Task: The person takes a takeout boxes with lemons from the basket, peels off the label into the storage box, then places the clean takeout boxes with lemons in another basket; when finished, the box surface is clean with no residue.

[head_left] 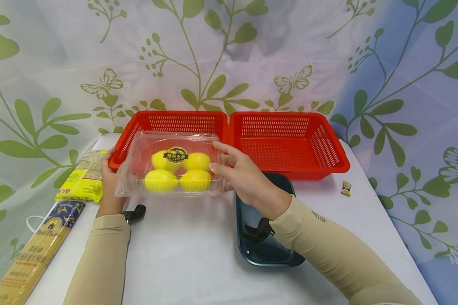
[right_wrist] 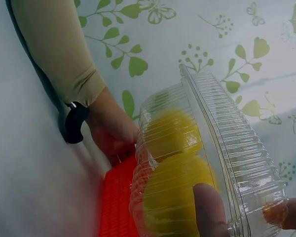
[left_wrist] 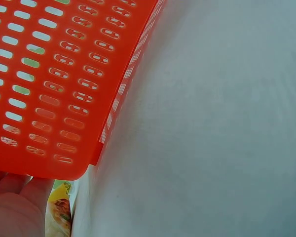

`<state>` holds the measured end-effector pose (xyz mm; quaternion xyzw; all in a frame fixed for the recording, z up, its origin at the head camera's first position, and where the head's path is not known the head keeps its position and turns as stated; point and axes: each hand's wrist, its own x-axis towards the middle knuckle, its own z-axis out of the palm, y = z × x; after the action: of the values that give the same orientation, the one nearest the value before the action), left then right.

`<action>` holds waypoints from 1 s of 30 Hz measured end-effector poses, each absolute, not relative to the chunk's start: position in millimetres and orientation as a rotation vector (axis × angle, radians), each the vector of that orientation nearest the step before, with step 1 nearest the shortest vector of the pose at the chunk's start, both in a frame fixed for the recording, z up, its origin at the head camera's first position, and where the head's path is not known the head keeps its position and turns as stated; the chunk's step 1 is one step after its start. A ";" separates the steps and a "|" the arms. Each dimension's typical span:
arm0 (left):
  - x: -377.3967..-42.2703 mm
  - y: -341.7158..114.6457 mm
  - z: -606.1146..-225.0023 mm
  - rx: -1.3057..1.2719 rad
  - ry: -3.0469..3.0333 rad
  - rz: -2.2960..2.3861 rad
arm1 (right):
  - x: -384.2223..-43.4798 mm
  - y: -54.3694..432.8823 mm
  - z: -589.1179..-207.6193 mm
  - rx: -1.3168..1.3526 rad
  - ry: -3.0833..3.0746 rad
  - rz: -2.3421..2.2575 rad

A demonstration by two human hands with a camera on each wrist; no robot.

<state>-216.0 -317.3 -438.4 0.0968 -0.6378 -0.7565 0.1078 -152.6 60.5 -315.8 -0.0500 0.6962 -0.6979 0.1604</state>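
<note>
My right hand (head_left: pixel 248 176) pinches the right end of a clear plastic fruit box (head_left: pixel 137 169), thumb on the near side and fingers on the far side. Inside it are several yellow lemons (head_left: pixel 161 181), under a lid with a black and gold label (head_left: pixel 175 155). The box is held over the front of the left red basket (head_left: pixel 183 118). At that basket's left end my left hand (head_left: pixel 112 182) grips its rim, fingertips hidden behind the wall. In the left wrist view the fingers (left_wrist: pixel 19 190) go behind the red basket's edge (left_wrist: pixel 64 170).
A second red basket (head_left: pixel 290 165) adjoins on the right. A dark blue tray (head_left: pixel 259 254) lies under my right forearm. At the left are a yellow food bag (head_left: pixel 84 180) and a pack of noodles (head_left: pixel 42 250). A small wrapped packet (head_left: pixel 345 188) lies at the right.
</note>
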 end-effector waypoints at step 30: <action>-205.4 -307.3 -417.9 0.379 -2.002 -2.115 | -106.1 74.2 -343.0 -0.157 1.841 -1.969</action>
<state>-205.4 -307.3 -417.9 0.1283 -0.6781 -0.7164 0.1022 -106.1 74.2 -343.0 -0.0567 0.6654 -0.7115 0.2188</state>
